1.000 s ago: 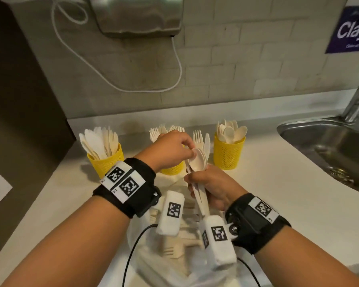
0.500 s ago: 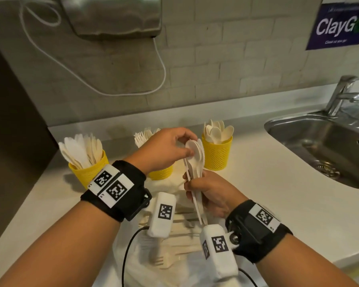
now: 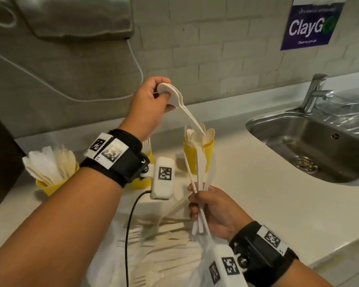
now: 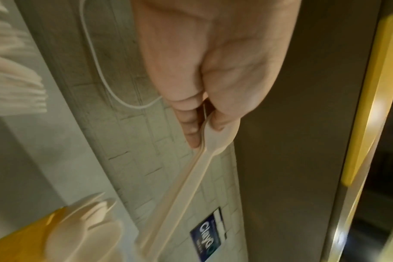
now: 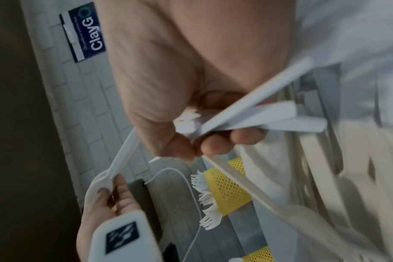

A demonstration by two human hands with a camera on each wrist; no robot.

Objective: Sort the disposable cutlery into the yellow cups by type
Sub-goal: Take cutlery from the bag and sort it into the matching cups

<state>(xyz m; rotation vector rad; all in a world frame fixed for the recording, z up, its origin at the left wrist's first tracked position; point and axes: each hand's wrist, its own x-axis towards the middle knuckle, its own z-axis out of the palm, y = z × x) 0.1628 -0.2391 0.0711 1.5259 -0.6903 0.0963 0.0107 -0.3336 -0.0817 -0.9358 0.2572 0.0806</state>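
My left hand (image 3: 161, 93) is raised over the counter and pinches stacked white spoons (image 3: 174, 96) by their bowls. Their handles slant down to the right, with the tips at the mouth of the right yellow cup (image 3: 208, 151), which holds spoons. The left wrist view shows the same pinch (image 4: 204, 134) on the spoons (image 4: 186, 177). My right hand (image 3: 197, 201) grips a bundle of mixed white cutlery (image 3: 200, 175) upright by the handles (image 5: 247, 118). The left yellow cup (image 3: 48, 188) holds knives. The middle cup (image 5: 227, 187) holds forks and is mostly hidden behind my left wrist in the head view.
A clear plastic bag (image 3: 166, 247) with several loose forks and other cutlery lies on the white counter (image 3: 257, 204) in front of me. A steel sink (image 3: 319, 141) with a tap (image 3: 315, 92) is at the right. A hand dryer (image 3: 77, 15) and its cable hang on the brick wall.
My left hand has pulled the spoons out of the right hand's bundle and lifted them up and right over the spoon cup. The right hand has dropped slightly with the rest.
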